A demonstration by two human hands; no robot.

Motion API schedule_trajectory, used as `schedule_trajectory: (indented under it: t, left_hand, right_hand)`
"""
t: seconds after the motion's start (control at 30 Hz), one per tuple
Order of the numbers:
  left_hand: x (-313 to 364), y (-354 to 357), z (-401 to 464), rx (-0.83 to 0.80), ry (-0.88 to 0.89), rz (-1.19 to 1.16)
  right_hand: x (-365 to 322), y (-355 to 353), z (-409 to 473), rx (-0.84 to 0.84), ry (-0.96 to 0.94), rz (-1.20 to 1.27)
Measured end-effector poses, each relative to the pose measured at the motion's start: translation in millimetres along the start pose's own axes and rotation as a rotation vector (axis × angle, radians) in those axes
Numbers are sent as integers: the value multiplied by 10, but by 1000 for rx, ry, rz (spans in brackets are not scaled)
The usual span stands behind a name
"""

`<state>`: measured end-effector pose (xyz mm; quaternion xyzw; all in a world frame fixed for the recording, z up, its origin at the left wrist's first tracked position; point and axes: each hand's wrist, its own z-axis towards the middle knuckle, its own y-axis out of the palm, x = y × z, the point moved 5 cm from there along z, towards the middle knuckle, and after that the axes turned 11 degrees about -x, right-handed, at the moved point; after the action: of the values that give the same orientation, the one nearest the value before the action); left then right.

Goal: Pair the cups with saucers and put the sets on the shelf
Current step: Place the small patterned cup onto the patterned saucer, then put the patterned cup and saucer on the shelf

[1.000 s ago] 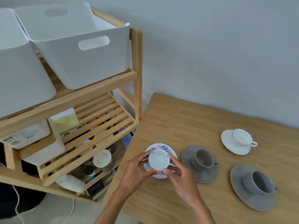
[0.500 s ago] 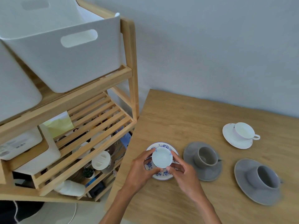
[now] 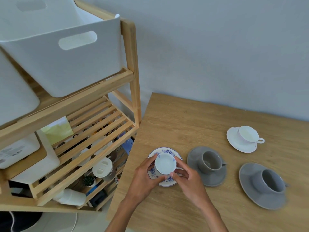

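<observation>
A blue-flowered white cup (image 3: 165,164) stands on its matching blue-flowered saucer (image 3: 167,151) near the table's left edge. My left hand (image 3: 143,178) holds the set from the left and my right hand (image 3: 189,181) from the right, fingers around cup and saucer rim. To the right sit a grey cup (image 3: 211,160) on a grey saucer (image 3: 194,158), a second grey cup (image 3: 269,181) on a grey saucer (image 3: 247,180), and a white cup (image 3: 248,134) on a white saucer (image 3: 234,141). The wooden shelf unit (image 3: 132,77) stands left of the table.
White bins (image 3: 66,67) fill the shelf's top level. The slatted middle level (image 3: 93,131) holds a white box (image 3: 33,164) at its left; jars and a bottle (image 3: 70,197) lie below. The wooden table (image 3: 184,118) butts against the shelf post, wall behind.
Both hands stay on the flowered cup and saucer; the grip has tightened slightly. The view has shifted, with the shelf appearing larger and the set still on the table.
</observation>
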<state>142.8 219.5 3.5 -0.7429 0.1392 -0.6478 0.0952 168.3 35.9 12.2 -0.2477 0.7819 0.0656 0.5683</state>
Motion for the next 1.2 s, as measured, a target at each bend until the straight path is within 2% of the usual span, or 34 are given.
schedule_trajectory:
  t: [0.27, 0.43, 0.63, 1.03, 1.2]
  left_hand:
    - [-78, -212, -77, 68, -36, 203]
    - [-187, -163, 26, 23, -152, 267]
    - [-173, -118, 91, -1, -170, 279]
    - [-161, -129, -84, 128, -192, 17]
    - [-140, -164, -165, 172, -198, -48]
  right_hand:
    - [136, -92, -289, 309, -16, -80]
    - [247, 14, -301, 232, 109, -137]
    - [283, 59, -115, 214, 132, -120]
    - [309, 1, -101, 287, 141, 120]
    - [202, -29, -112, 246, 89, 173]
